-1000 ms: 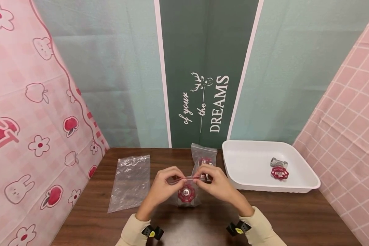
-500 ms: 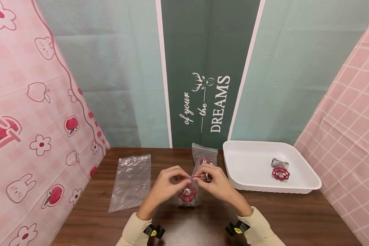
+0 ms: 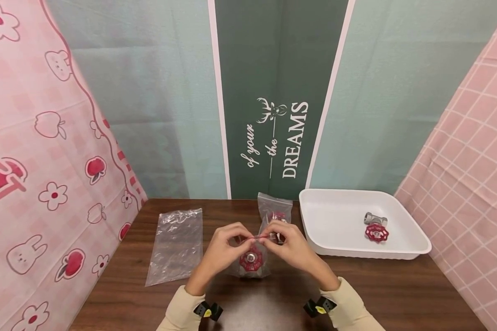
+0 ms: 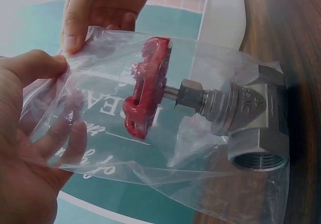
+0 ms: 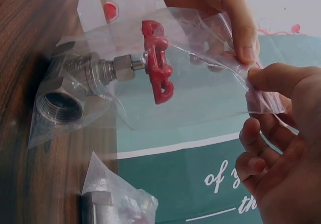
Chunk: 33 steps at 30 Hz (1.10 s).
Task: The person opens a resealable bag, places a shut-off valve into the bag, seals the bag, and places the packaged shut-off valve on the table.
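A metal gate valve with a red handwheel stands upright on the table inside a clear zip bag. My left hand pinches the bag's top edge between thumb and fingers. Close beside it, my right hand pinches the same edge, the two thumbs nearly meeting. In the left wrist view the valve's threaded metal body sits at the bottom of the bag, below both hands. Behind the right hand lies a second bagged valve, partly hidden by the fingers.
A flat clear plastic bag lies on the wooden table at the left. At the right, a white tray holds an unbagged valve with a red handwheel. Printed curtains rise behind the table and along both sides.
Both hands keep their pinch on the bag's top edge. The left fingertips have slid slightly to the right along it, closer to the right hand. The bagged valve stays in place.
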Available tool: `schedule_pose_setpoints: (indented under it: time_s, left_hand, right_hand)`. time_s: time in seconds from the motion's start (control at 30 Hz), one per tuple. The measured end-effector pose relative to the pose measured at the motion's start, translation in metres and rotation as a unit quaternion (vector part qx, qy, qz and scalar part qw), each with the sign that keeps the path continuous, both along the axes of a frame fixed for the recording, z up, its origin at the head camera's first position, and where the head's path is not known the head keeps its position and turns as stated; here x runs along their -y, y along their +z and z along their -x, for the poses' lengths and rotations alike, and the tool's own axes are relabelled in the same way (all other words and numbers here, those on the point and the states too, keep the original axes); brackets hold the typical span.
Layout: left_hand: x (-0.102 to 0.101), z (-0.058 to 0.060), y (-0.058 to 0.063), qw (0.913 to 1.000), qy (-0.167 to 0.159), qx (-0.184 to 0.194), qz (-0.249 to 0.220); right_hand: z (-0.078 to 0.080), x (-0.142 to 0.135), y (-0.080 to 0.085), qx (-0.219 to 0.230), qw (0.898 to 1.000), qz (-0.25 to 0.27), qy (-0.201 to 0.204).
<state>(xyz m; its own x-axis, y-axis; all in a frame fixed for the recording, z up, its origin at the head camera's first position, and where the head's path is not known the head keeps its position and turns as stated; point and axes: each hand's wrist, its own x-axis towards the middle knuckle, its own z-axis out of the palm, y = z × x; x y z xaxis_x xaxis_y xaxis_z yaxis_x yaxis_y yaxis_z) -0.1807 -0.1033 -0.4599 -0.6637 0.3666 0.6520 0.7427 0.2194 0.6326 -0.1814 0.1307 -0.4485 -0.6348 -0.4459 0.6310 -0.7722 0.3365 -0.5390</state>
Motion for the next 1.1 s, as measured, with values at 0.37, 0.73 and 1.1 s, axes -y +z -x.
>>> schedule_pose_setpoints:
  time_s: [0.37, 0.73, 1.1]
  left_hand:
    - [0.0023, 0.0026, -0.0016, 1.0000, 0.004, -0.001, -0.003]
    - [0.0015, 0.0028, -0.0036, 1.0000, 0.002, 0.001, -0.009]
    - [0.0023, 0.0035, -0.0031, 0.9999, 0.008, -0.001, -0.006]
  right_hand:
    - [0.0003, -0.0094, 0.0025, 0.024, 1.000, 0.013, -0.006]
    - [0.0007, -0.0088, 0.0006, 0.006, 1.000, 0.025, -0.004]
    - [0.0005, -0.0081, 0.0000, -0.008, 0.999, 0.032, -0.006]
